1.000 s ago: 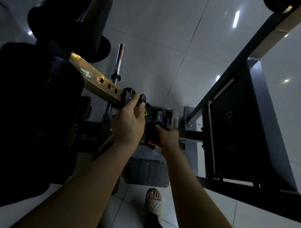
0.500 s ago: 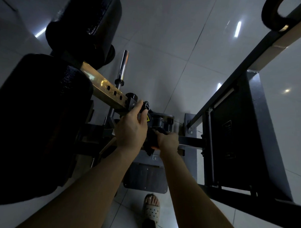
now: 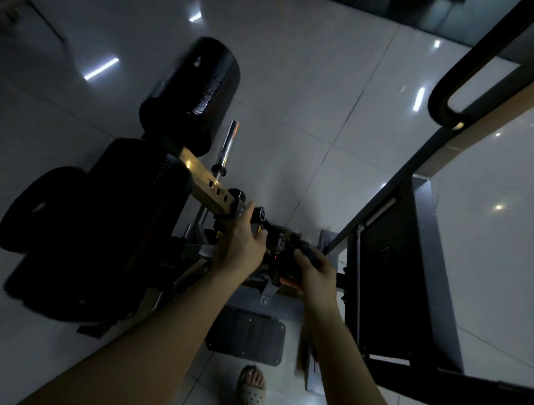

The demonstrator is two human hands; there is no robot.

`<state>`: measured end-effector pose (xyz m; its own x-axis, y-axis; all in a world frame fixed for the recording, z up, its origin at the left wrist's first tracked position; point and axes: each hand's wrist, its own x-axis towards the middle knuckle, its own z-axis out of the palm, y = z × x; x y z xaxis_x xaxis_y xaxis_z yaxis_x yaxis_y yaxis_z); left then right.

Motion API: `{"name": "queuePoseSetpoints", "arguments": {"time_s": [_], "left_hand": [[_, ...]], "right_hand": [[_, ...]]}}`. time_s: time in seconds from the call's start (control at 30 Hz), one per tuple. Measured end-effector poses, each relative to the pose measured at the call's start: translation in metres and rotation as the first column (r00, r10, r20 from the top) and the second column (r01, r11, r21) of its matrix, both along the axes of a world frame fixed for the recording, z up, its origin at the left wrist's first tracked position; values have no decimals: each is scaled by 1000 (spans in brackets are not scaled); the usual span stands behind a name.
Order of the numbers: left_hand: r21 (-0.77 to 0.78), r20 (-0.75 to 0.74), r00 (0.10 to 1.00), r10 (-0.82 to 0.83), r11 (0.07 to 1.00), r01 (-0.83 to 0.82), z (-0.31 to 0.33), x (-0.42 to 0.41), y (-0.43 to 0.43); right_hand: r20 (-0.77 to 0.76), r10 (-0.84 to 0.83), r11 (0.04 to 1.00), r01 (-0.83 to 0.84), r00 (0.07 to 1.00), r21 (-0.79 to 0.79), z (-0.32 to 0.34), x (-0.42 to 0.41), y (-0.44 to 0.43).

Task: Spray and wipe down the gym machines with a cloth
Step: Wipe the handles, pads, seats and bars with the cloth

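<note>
Left hand (image 3: 239, 246) gripped knob (image 3: 259, 215), right hand (image 3: 314, 275) clenched dark cloth (image 3: 308, 253) on pivot (image 3: 284, 241) under its fingers; wiping seemed partway, roller pads (image 3: 200, 88) likely still to do.

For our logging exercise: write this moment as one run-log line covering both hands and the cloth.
left hand: grips metal arm | right hand: holds dark cloth against pivot | light: dim

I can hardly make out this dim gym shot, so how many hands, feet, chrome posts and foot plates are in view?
Hands: 2 (left hand gripping the adjuster knob, right hand gripping a dark cloth)
Sandalled feet: 1
Chrome posts: 1
Foot plates: 1
Total: 5
</note>
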<state>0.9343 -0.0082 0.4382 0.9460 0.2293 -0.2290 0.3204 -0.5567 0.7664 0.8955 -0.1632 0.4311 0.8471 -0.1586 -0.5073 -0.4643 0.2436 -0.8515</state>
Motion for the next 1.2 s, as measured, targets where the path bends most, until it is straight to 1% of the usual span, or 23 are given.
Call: {"name": "queuePoseSetpoints", "arguments": {"time_s": [0.1,0.23,0.33,0.4,0.47,0.5,0.53,0.6,0.7,0.83,0.93,1.03,1.17,1.2], "left_hand": [[-57,-8,1000,-7,998,6,24,-21,6],[-131,-36,987,-156,980,150,47,-77,19],[-161,-33,968,-250,957,242,66,-124,36],[-222,-16,975,-220,952,211,76,-152,54],[-316,-12,979,-203,930,189,82,-180,76],[-350,-14,975,-220,915,201,84,-196,89],[-362,-21,969,-247,905,223,83,-213,102],[-328,-13,962,-274,910,255,78,-244,131],[-231,7,972,-233,946,228,72,-279,181],[-187,-49,973,-226,959,214,73,-312,253],[-234,-64,982,-178,959,158,79,-324,296],[-348,-84,996,-8,937,-22,85,-332,324],[-385,-116,980,160,903,-193,92,-341,342],[-386,-109,977,185,898,-213,93,-342,346]], "right_hand": [[-57,-4,998,8,998,66,25,-12,-1],[-87,6,991,5,996,134,56,-33,10],[-76,59,995,-52,995,89,75,-63,29],[-69,72,996,-68,995,64,85,-89,47],[-62,42,995,-36,997,89,91,-117,70],[-64,25,994,-18,998,108,94,-134,84],[-68,2,992,7,998,123,94,-151,99],[-90,-38,987,52,995,153,91,-190,134],[-143,-85,972,114,986,206,86,-243,191],[-202,-65,974,106,977,199,89,-285,249],[-188,-10,987,40,982,153,94,-300,267],[-176,39,999,-33,984,39,91,-309,270],[-168,79,997,-82,983,-12,73,-309,274],[-158,99,995,-103,982,-16,71,-308,275]]}}
